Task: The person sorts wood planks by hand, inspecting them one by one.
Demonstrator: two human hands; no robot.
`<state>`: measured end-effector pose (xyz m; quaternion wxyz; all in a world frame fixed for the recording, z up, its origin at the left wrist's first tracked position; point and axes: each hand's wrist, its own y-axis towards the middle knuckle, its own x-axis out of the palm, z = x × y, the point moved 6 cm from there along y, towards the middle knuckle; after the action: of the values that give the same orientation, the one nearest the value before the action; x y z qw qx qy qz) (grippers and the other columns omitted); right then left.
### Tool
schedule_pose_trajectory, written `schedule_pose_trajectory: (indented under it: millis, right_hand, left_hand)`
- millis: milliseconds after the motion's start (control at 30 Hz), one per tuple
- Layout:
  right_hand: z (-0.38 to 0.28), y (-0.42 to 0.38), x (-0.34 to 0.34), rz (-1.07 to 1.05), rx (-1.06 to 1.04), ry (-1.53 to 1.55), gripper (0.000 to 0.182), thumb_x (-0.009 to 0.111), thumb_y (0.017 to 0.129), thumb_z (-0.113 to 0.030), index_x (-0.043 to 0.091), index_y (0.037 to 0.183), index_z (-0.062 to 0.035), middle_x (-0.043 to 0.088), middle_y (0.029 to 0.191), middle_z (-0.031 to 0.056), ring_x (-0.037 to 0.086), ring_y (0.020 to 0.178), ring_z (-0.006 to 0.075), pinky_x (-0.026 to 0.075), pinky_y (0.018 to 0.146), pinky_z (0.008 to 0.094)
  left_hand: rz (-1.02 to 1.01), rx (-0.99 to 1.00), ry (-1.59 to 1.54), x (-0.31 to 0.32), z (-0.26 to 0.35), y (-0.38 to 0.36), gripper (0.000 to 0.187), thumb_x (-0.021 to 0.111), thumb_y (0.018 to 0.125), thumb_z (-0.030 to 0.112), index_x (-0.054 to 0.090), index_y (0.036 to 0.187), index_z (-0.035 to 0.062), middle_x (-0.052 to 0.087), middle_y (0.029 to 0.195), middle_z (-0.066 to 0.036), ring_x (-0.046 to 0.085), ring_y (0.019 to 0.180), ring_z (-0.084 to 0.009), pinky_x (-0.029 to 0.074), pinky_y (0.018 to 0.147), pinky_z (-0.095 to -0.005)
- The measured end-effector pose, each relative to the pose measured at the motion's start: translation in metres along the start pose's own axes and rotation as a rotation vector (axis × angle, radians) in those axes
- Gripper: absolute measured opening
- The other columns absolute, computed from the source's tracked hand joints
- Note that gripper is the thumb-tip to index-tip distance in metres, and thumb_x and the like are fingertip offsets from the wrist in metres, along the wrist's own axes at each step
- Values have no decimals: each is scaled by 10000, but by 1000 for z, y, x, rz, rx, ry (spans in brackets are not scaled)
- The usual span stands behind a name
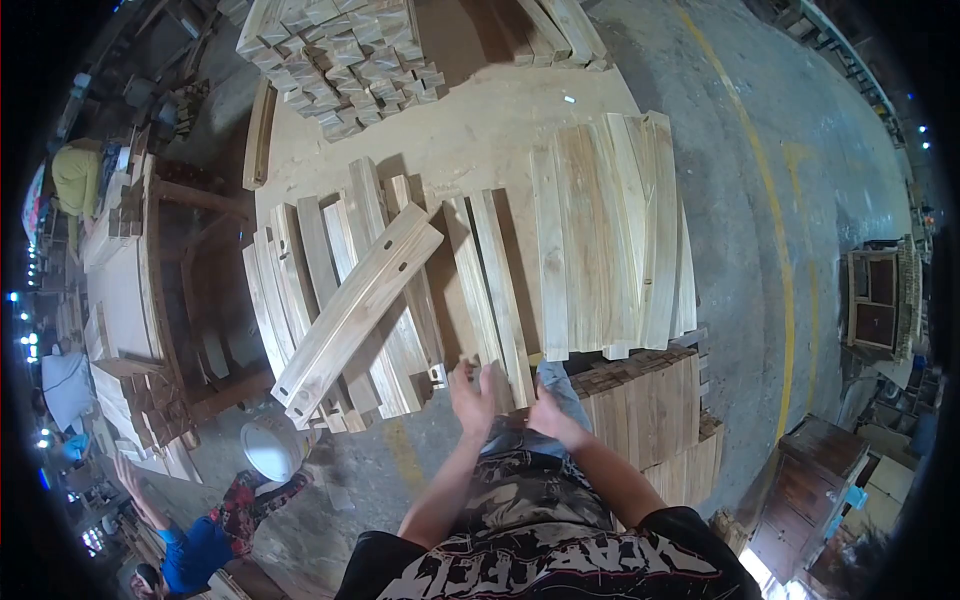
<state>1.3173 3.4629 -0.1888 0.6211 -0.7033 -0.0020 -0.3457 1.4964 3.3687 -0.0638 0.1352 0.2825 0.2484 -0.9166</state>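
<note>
My left hand (472,398) is at the near end of a pale wooden strip (473,280), thumb and fingers apart. My right hand (550,415) is beside the near end of a second wooden strip (503,300); its thumb points forward and the other fingers are mostly hidden. These two strips lie almost side by side, pointing away from me. Left of them, a wide board with slotted holes (360,310) rests diagonally across a row of wooden pieces (318,255). To the right stands a group of long pale boards (590,240).
Stacked wood (340,70) fills the back of the worktable (460,150). More stacked pieces (640,400) sit low on my right. A white bucket (272,450) stands on the floor at left, near a person in blue (195,555). Another person (77,180) is farther off.
</note>
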Motion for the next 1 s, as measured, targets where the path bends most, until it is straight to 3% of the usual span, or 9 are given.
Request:
schedule_pose_trajectory:
  millis: [167, 200, 300, 400, 467, 600, 700, 867, 1000]
  right_hand:
    - [8, -9, 54, -243, 23, 123, 694, 320, 1022, -698, 458, 1470, -186, 637, 1288, 75, 663, 1056, 265, 469, 1056, 551]
    - [21, 12, 52, -1075, 61, 385, 686, 303, 1025, -699, 482, 1455, -196, 646, 1272, 48, 670, 1016, 223, 504, 1021, 521]
    - [15, -23, 74, -974, -62, 311, 680, 272, 1042, -677, 489, 1451, -179, 638, 1303, 60, 670, 1055, 189, 506, 1024, 470]
    - [-5, -71, 81, -217, -90, -146, 665, 265, 1060, -644, 476, 1456, -152, 624, 1335, 84, 656, 1110, 200, 501, 1026, 439]
    - [-16, -90, 76, -233, -125, -234, 667, 280, 1065, -630, 458, 1479, -139, 627, 1335, 92, 650, 1121, 214, 504, 1025, 425]
    - [-55, -151, 64, -187, -342, -436, 648, 426, 1072, -531, 397, 1543, -87, 620, 1376, 128, 615, 1241, 281, 504, 1028, 456]
    - [-77, -168, 12, 9, -456, -557, 569, 535, 1064, -420, 462, 1495, -56, 636, 1357, 137, 616, 1258, 298, 507, 1013, 452]
    - [-117, -144, -94, 177, -658, -832, 481, 573, 1049, -383, 573, 1386, -40, 706, 1198, 97, 697, 1076, 228, 555, 884, 378]
    - [-146, -133, -142, 220, -597, -902, 378, 620, 1029, -297, 648, 1268, -4, 725, 1103, 92, 701, 966, 175, 551, 803, 298]
  left_hand:
    - [192, 240, 295, 21, 83, 25, 904, 799, 827, 411, 357, 1489, -17, 471, 1338, -309, 505, 1198, -456, 424, 988, -532]
    - [219, 237, 377, 28, 98, 30, 958, 814, 806, 399, 314, 1518, -3, 444, 1354, -316, 481, 1221, -468, 406, 1004, -548]
    - [194, 158, 453, 33, 117, 50, 1056, 833, 763, 341, 228, 1574, 38, 395, 1387, -334, 426, 1270, -493, 363, 1038, -588]
    - [111, 94, 329, 25, 116, 58, 1068, 832, 732, 292, 240, 1588, 51, 360, 1426, -345, 410, 1269, -499, 344, 1065, -575]
    - [114, 98, 252, 14, 118, 65, 980, 805, 759, 263, 304, 1575, 57, 492, 1363, -284, 531, 1189, -424, 436, 1022, -495]
    - [-526, -332, -1101, 6, 93, 71, 573, 664, 904, 353, 560, 1378, 49, 711, 1088, -120, 700, 939, -232, 561, 843, -343]
    - [-615, -406, -1368, -27, 125, 35, 597, 607, 916, 450, 583, 1331, 22, 698, 1130, -180, 707, 953, -276, 591, 792, -413]
    - [-278, -168, -1357, -93, 145, 16, 586, 594, 917, 462, 589, 1314, 31, 701, 1100, -152, 701, 943, -267, 588, 805, -398]
    - [-98, -64, -1498, -149, 147, -16, 663, 568, 927, 519, 539, 1354, 13, 674, 1143, -178, 693, 952, -300, 590, 809, -418]
